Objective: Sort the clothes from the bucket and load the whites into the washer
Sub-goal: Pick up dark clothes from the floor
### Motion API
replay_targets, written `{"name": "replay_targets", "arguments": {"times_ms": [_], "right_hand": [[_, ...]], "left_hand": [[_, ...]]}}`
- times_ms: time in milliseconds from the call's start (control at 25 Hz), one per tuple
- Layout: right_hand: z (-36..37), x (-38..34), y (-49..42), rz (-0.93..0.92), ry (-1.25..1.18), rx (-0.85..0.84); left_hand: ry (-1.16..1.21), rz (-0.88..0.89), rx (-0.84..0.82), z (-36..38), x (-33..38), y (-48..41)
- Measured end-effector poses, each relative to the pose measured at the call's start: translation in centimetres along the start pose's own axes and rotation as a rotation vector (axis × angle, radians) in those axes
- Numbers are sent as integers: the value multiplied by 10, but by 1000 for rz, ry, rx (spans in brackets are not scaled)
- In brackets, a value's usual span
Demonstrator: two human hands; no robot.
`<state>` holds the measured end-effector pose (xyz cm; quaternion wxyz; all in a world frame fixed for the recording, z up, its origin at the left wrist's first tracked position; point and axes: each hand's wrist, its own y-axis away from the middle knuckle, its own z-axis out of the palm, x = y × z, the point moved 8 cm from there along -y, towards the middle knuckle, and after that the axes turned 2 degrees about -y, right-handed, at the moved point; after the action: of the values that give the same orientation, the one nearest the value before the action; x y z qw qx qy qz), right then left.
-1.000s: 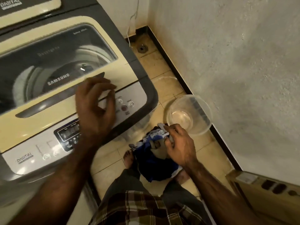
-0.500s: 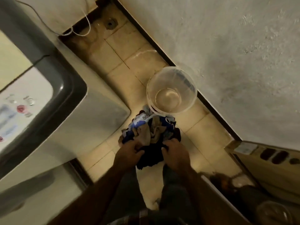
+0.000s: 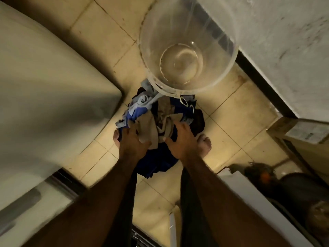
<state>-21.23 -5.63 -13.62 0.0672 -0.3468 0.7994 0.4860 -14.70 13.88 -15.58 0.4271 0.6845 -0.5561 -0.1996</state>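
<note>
Both hands have sunk into the clothes pile [image 3: 160,122] at frame centre: left hand [image 3: 132,141] grips beige cloth, right hand [image 3: 183,141] clutches dark fabric. Clear bucket [image 3: 188,45] touches the pile's top; washer [image 3: 44,86] crowds the left, wall [image 3: 284,41] upper right.

Clothes pile [image 3: 160,122], frame centre: deep blue, pale blue-grey, beige, near-black patches. Bucket [image 3: 188,45], upper centre: clear, colourless. Floor tiles [image 3: 229,122]: cream-yellow, dark grout lines. Washer side [image 3: 44,97], left: pale grey-cream. Wall [image 3: 284,41], upper right: mottled off-white, black skirting at its foot.
</note>
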Motion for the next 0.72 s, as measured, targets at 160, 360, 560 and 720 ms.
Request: {"name": "replay_targets", "arguments": {"times_ms": [160, 360, 560, 720], "right_hand": [[48, 11, -54, 59, 18, -220], [102, -4, -70, -29, 260, -287], [62, 9, -64, 112, -227, -141], [18, 25, -36, 301, -820, -56]], "left_hand": [[401, -152, -78, 40, -20, -38], [507, -227, 84, 61, 2, -48], [523, -14, 114, 29, 23, -37], [489, -6, 338, -2, 45, -15]]}}
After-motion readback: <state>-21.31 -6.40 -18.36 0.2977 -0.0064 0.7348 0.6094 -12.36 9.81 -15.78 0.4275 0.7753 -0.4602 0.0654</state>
